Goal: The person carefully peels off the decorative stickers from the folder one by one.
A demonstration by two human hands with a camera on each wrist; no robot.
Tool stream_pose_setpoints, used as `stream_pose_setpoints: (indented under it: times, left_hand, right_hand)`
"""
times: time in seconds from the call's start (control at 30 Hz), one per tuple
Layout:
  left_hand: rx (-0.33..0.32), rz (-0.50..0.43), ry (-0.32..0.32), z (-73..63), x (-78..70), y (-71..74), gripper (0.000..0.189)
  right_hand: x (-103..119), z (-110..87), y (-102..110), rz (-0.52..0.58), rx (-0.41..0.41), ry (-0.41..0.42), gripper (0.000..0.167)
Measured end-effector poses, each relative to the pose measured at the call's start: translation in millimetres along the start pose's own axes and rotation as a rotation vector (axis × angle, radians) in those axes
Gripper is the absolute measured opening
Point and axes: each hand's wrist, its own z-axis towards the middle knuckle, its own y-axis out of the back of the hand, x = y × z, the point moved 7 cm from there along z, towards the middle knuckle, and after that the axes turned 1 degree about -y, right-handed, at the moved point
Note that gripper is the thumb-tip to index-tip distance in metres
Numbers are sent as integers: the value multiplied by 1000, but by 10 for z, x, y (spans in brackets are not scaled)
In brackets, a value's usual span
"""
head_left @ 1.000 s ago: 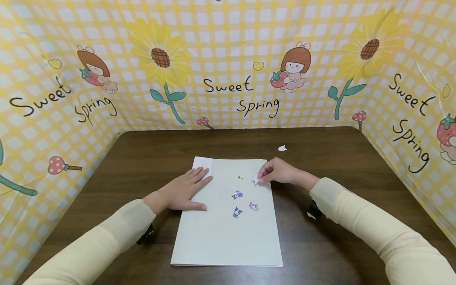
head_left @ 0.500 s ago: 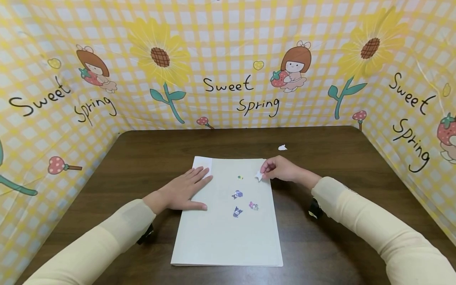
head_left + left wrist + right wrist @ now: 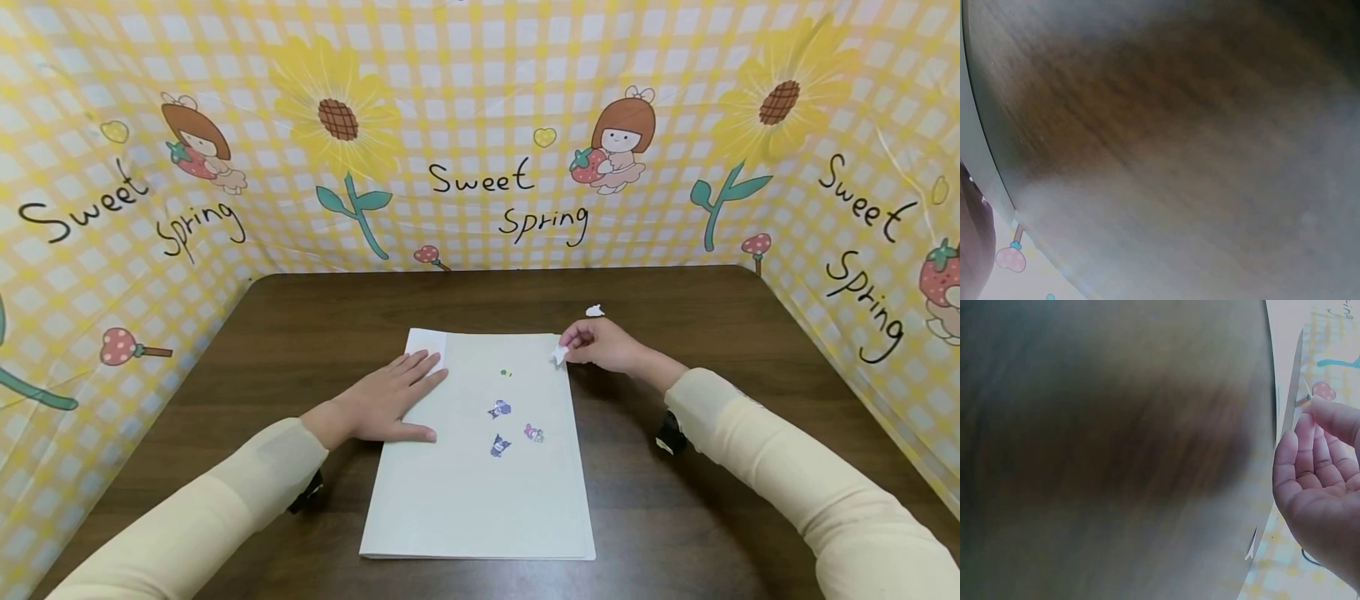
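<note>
A large cream-white paper booklet (image 3: 480, 508) lies on the table. My left hand (image 3: 382, 402) rests flat on its upper left part, fingers spread, partly covering a white paper strip (image 3: 427, 340). Over the booklet's upper right corner, my right hand (image 3: 606, 347) pinches a small white paper scrap (image 3: 559, 356) between thumb and fingertips. Small cartoon stickers lie on the page: a green one (image 3: 506, 373), a purple one (image 3: 499, 409), another purple one (image 3: 500, 447) and a pink one (image 3: 534, 432). In the left wrist view only an edge of the left hand (image 3: 975, 244) shows.
Another small white scrap (image 3: 595, 310) lies on the dark wooden table (image 3: 315, 308), just beyond the right hand. A yellow checked cloth (image 3: 480, 100) with printed figures stands around the back and sides. A dark device (image 3: 670, 433) sits at the right wrist.
My right hand has moved away and to the right with the white paper scrap, from over the page to the booklet's upper right corner. The left hand has stayed put.
</note>
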Motion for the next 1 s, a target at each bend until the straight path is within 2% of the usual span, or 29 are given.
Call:
stream_pose_setpoints:
  times: [0.17, 0.67, 1.0]
  left_hand:
    - [-1, 4, -3, 8, 11, -3, 101]
    - [-3, 0, -4, 8, 8, -7, 100]
    - [-18, -5, -11, 2, -11, 4, 99]
  right_hand:
    - [5, -43, 131, 6, -24, -21, 18]
    - [-357, -3, 589, 60, -189, -87, 23]
    - [-465, 29, 819, 58, -242, -146, 23]
